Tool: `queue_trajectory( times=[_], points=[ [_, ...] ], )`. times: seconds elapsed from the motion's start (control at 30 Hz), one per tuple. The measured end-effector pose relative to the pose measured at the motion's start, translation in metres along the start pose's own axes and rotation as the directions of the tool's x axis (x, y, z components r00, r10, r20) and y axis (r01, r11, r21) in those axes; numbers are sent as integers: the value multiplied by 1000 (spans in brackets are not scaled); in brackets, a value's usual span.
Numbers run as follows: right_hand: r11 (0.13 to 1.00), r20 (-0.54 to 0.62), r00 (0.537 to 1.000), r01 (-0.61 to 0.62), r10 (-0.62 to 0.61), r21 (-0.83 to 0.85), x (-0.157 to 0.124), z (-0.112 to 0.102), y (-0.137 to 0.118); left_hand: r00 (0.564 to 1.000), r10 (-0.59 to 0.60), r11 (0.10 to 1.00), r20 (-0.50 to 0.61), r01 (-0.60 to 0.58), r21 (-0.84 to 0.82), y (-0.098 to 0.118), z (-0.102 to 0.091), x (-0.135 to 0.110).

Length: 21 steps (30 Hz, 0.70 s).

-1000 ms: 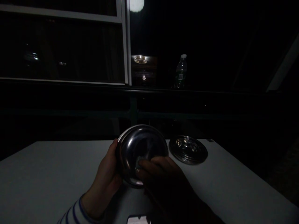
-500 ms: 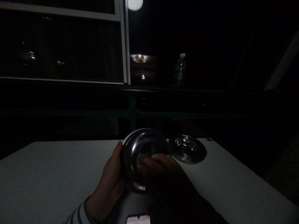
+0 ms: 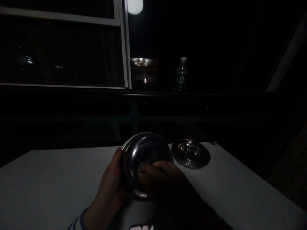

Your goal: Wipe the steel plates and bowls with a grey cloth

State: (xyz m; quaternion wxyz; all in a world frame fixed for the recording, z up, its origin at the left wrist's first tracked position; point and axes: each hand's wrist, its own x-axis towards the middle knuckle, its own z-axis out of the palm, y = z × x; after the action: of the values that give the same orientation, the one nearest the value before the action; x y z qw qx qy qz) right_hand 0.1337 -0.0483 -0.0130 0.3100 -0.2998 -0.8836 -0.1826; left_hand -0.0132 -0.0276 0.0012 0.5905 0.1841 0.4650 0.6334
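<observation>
A shiny steel bowl [image 3: 141, 150] is held tilted above the white table [image 3: 48, 179], its inside facing me. My left hand [image 3: 109, 187] grips the bowl's left rim, fingers wrapped behind it. My right hand [image 3: 163, 175] reaches into the bowl with its fingers curled and pressed against the inner surface; something small may be under the fingertips, but the dim light hides it. A second steel dish [image 3: 191, 152] lies flat on the table just right of the bowl.
A plastic water bottle [image 3: 181, 75] stands on a dark ledge behind the table, beside a window frame [image 3: 123, 44]. A phone edge [image 3: 141, 227] shows at the bottom near my body. The room is very dark.
My right hand's fingers have shifted slightly inside the bowl, and the bowl has tipped a little. The view has drifted slightly left.
</observation>
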Motion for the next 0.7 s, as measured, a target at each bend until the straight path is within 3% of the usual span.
queue_trajectory(
  times=[0.1,0.23,0.33,0.4,0.53,0.7],
  points=[
    [1000,26,1000,-3,2,29,-1,0,1,999,-37,999,26,37,6,0,-1,2],
    [998,24,1000,19,-21,62,-1,3,2,997,76,997,-22,-77,-31,2,-1,4],
    [999,-34,999,9,-8,36,0,6,4,1000,-14,1000,16,14,17,-1,-1,2],
    [999,-73,997,-32,33,16,0,7,8,997,-67,996,39,65,54,-3,1,-1],
    [992,-102,987,-122,123,12,-1,6,10,1000,2,999,-17,-1,51,-1,3,-6],
    [1000,-26,999,-31,31,-2,-1,5,8,1000,-21,998,-2,21,59,1,2,-5]
  ],
)
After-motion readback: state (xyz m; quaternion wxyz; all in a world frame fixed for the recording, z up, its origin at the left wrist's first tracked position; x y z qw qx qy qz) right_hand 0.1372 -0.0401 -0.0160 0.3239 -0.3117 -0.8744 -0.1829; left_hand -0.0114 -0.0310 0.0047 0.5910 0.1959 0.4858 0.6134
